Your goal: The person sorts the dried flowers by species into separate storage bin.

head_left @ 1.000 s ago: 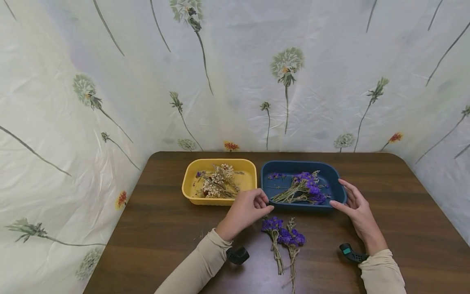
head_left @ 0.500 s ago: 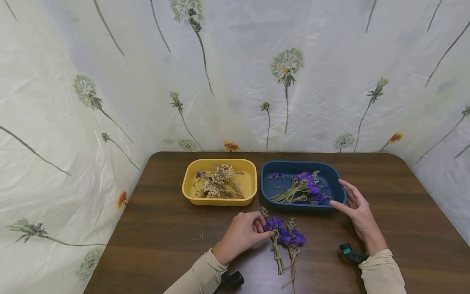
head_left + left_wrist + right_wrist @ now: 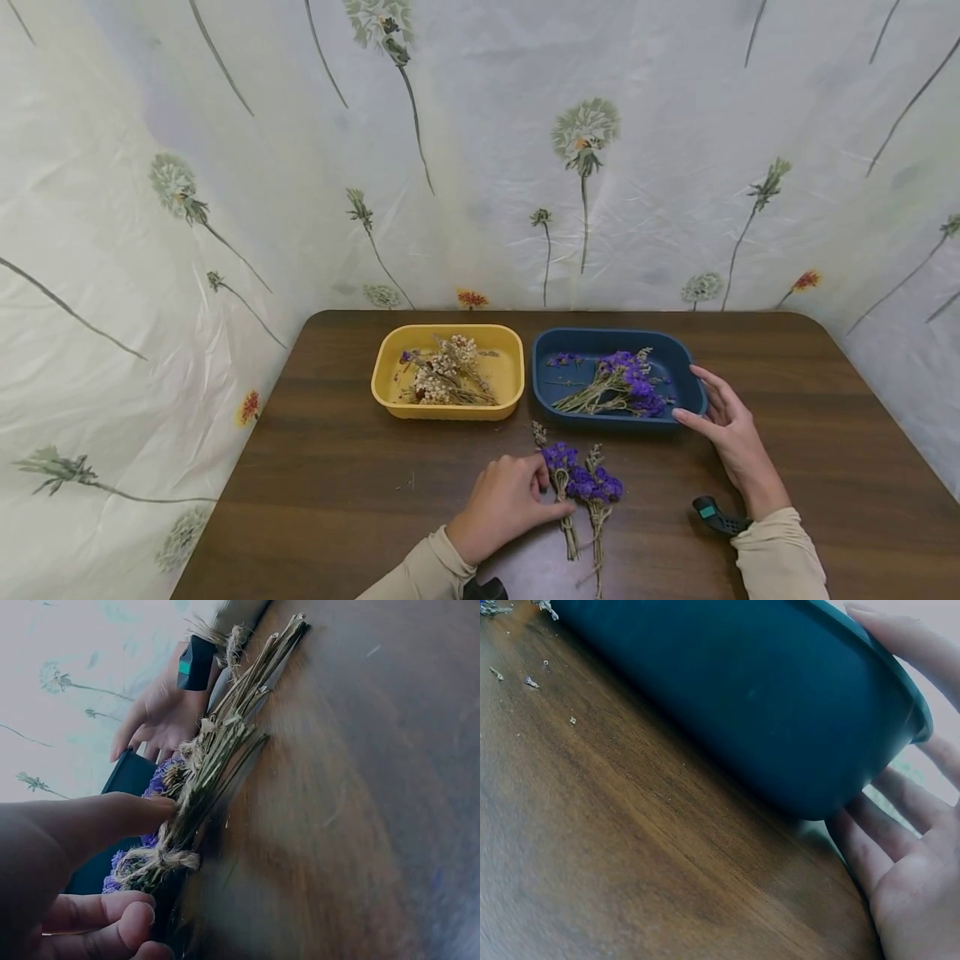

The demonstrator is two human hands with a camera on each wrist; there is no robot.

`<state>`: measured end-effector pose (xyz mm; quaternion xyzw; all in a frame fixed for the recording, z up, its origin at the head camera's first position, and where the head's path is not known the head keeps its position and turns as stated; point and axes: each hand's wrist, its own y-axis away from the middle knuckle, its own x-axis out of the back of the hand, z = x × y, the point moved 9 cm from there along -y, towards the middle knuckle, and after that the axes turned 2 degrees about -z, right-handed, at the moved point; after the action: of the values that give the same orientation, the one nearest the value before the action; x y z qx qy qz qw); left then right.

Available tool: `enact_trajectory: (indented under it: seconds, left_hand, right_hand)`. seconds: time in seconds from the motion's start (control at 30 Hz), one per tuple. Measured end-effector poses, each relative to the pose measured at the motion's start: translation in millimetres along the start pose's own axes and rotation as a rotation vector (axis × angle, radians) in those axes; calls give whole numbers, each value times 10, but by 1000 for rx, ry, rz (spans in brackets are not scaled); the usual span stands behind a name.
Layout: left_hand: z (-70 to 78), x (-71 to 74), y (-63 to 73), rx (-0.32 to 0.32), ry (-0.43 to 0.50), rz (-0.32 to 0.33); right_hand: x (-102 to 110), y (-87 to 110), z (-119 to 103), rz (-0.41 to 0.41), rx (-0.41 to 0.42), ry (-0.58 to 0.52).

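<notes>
My left hand (image 3: 510, 504) is at the left of two twine-tied bunches of purple dried flowers. In the left wrist view its thumb (image 3: 142, 814) touches the stems of this bunch (image 3: 225, 761), and the other fingers (image 3: 112, 930) lie apart from the thumb, near the twine bow (image 3: 161, 859). To the right lies the second bunch (image 3: 596, 487). My right hand (image 3: 738, 442) rests at the right end of the blue tray (image 3: 618, 423), thumb on the near side and fairly straight fingers against the end. Loose purple stems (image 3: 626, 383) lie inside.
A yellow tray (image 3: 386, 396) with cream dried flowers (image 3: 446, 371) stands left of the blue one. Small plant bits (image 3: 407, 482) lie on the wooden table (image 3: 322, 500). A flower-printed curtain (image 3: 480, 167) hangs behind the table.
My left hand has come down from between the trays to the left bunch, its thumb now reaching across the stems. The right hand stays at the blue tray.
</notes>
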<state>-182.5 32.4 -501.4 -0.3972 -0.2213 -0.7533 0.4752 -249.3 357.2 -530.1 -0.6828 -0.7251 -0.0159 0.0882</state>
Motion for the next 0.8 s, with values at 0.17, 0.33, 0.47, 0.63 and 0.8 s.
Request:
enact_trajectory:
  seconds: [0.17, 0.33, 0.47, 0.63, 0.8]
  left_hand:
    - [-60, -12, 2, 18, -12, -7]
    - [-137, -9, 9, 28, 66, -33]
    - [-191, 29, 31, 29, 107, -47]
    - [-245, 92, 48, 31, 109, -42]
    - [-256, 106, 32, 25, 113, -27]
  right_hand:
    - [-10, -13, -14, 3, -2, 9]
    - [-18, -20, -12, -1, -4, 0]
    - [-17, -23, -5, 0, -5, -5]
    - [-13, -18, -3, 1, -7, -4]
    - [-6, -5, 8, 3, -13, 4]
